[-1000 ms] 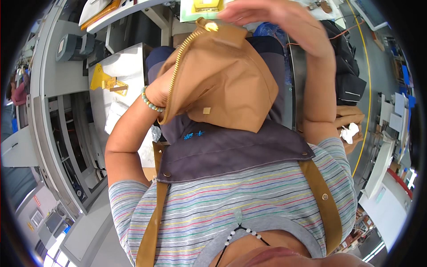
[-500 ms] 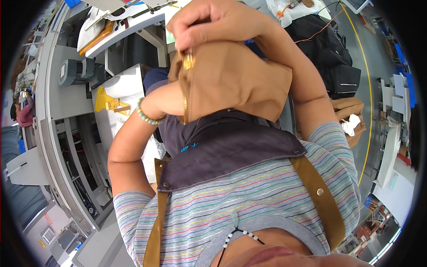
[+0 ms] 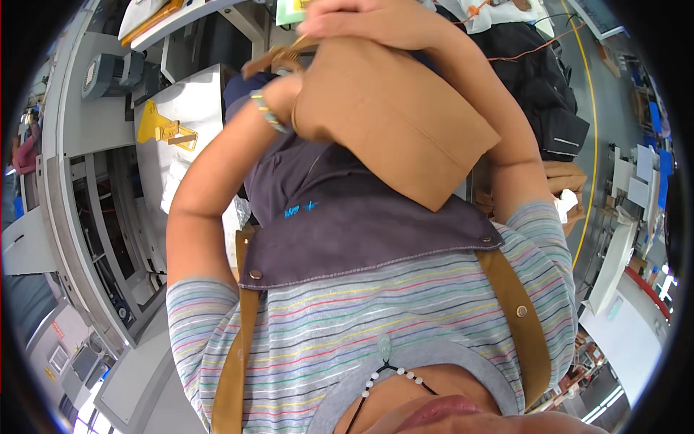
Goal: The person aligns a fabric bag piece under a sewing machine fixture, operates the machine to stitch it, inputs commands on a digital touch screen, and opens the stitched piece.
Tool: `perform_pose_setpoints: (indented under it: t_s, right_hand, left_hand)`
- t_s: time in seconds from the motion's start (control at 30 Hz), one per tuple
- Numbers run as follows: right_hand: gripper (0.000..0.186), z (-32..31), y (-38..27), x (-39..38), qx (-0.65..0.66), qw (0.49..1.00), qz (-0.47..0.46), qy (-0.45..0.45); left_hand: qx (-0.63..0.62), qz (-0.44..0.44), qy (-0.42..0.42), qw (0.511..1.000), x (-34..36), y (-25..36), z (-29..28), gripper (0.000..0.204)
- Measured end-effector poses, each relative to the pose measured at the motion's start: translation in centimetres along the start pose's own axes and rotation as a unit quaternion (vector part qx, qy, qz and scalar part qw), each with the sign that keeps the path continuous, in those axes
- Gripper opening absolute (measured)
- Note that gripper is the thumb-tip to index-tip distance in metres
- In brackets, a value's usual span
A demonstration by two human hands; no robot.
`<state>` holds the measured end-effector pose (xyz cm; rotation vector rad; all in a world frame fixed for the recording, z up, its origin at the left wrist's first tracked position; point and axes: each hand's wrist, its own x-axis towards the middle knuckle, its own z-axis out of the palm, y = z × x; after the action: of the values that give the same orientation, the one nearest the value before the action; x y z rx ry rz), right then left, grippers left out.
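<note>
A brown zippered pouch [image 3: 390,108] of leather-like material hangs over my lap, its flat side and a seam facing up. My left hand [image 3: 284,90], with a beaded bracelet on the wrist, reaches into the pouch's opening, so its fingers are hidden. Across the far edge lies my right hand [image 3: 361,23], its fingers closed on the pouch near the opening. A gold zipper [image 3: 289,56] on a brown strip juts out to the left of the opening, partly blurred.
A dark apron [image 3: 361,239] covers my lap. To the left, a yellow triangular tool [image 3: 166,129] lies on a white surface beside a machine with a grey motor [image 3: 108,76]. Black bags [image 3: 542,94] and brown pieces [image 3: 564,177] are stacked at right, by a yellow floor line.
The pouch has turned and its lower corner has swung right and down. My left hand has moved up, going deeper into the opening. My right hand has moved slightly up and right.
</note>
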<state>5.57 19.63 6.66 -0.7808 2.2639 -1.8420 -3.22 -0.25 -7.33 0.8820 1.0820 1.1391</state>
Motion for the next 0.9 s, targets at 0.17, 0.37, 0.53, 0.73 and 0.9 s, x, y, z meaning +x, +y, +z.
perform_pose_setpoints:
  t_s: [0.17, 0.37, 0.53, 0.73, 0.9]
  right_hand:
    - [0.029, -1.2, -1.6, -4.1, -0.152, 0.957, 0.091, 0.229]
    - [0.024, 2.5, 1.4, -2.9, -0.143, 0.948, 0.087, 0.269]
    - [0.019, 3.9, 4.3, -2.5, -0.061, 0.918, -0.046, 0.390]
    - [0.017, 5.3, 2.4, -4.9, -0.244, 0.911, -0.054, 0.328]
    - [0.022, 7.9, 2.8, -4.5, -0.306, 0.904, -0.033, 0.297]
  left_hand:
    - [0.021, 0.139, 0.100, 0.985, -3.6, 11.2, -1.2, 0.029]
    - [0.245, 0.000, 0.153, 0.957, -3.9, 12.2, -0.5, 0.029]
    - [0.093, 0.016, 0.177, 0.980, -2.6, 9.5, 0.2, 0.029]
    - [0.073, -0.021, 0.124, 0.989, -3.3, 9.3, -2.3, 0.030]
    - [0.047, 0.012, 0.118, 0.992, -2.6, 8.3, -2.4, 0.028]
